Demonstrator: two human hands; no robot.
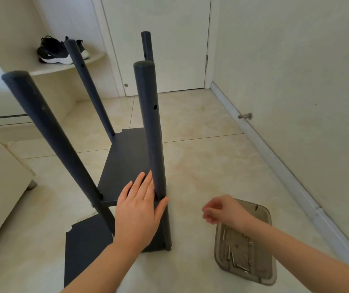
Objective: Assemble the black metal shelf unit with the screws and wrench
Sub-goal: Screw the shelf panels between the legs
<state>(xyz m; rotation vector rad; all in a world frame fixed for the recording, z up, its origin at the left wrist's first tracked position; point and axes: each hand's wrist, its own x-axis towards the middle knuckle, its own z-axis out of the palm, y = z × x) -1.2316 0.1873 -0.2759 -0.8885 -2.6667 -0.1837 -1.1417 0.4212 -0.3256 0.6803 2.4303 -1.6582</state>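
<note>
My left hand (139,208) lies flat, fingers (141,185) straight, on the shelf unit (122,163) standing on the floor (201,166). My right hand (220,210) hangs above the screw tray (268,218), fingers curled; I cannot tell if they hold anything

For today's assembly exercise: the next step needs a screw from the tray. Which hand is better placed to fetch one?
Right, probably. The right hand hovers at the tray, close to the screws; the left hand lies flat on the shelf panel against the front post, apparently steadying it.

Beige tiled floor (201,127), white door (158,39), sneakers (53,50) shelved
</note>
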